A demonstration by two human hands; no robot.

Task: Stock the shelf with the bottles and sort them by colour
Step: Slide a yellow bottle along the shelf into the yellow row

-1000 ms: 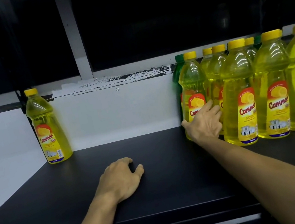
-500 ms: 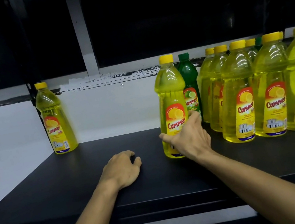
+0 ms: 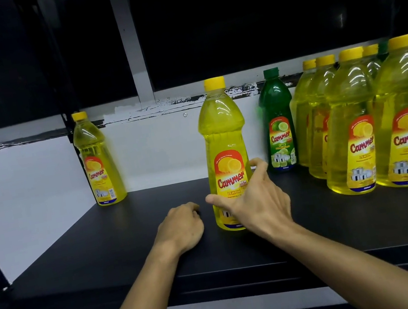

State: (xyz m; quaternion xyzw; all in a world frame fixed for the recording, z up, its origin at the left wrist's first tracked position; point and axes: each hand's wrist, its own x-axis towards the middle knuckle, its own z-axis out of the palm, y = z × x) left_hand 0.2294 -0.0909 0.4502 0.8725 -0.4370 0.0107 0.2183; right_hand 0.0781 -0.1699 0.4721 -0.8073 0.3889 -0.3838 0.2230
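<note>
right hand (image 3: pixel 254 200): yellow bottle (image 3: pixel 223 137) is gripped at the label, upright mid-shelf, now drawn further left of the yellow group (image 3: pixel 356 127) | left hand (image 3: pixel 180 228): kept loosely curled, empty, on the shelf (image 3: pixel 103 240) | green bottle (image 3: pixel 278 125): now fully exposed

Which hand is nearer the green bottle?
Right. The right hand grips the middle yellow bottle, just left of the green bottle; the left hand rests on the shelf, farther left.
</note>
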